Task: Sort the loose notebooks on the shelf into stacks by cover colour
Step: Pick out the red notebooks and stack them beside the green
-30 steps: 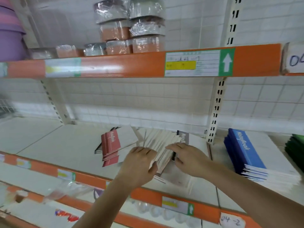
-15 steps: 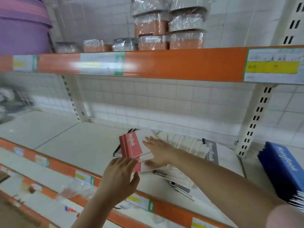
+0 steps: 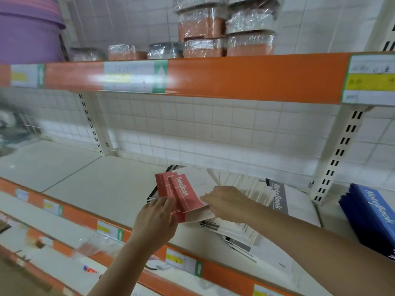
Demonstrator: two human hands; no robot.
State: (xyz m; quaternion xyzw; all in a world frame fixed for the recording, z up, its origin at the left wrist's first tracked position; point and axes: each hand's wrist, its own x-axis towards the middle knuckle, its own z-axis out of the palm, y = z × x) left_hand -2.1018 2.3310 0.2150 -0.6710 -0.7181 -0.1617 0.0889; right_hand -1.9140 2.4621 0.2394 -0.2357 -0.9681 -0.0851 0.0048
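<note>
Several red-covered notebooks (image 3: pixel 179 194) lie fanned on the middle shelf (image 3: pixel 102 184), over a black-edged pile. My left hand (image 3: pixel 156 221) grips their near-left corner, fingers on top and thumb at the edge. The fingers of my right hand (image 3: pixel 226 201) rest flat on the white part of the top red notebook at its right side. Behind my right hand, white notebooks (image 3: pixel 250 189) are spread out, with a grey notebook (image 3: pixel 277 197) to their right. A blue stack (image 3: pixel 372 214) stands at far right.
The orange front lip (image 3: pixel 81 216) runs along the shelf edge below my hands. A slotted upright (image 3: pixel 333 163) separates the blue stack's bay. The upper shelf holds wrapped boxes (image 3: pixel 224 33) and a purple tub (image 3: pixel 27 28). Bare shelf lies to the left.
My right hand left the white fanned notebooks and moved left onto the red ones. My left hand came up to the red notebooks' near corner and took hold. The view swung left.
</note>
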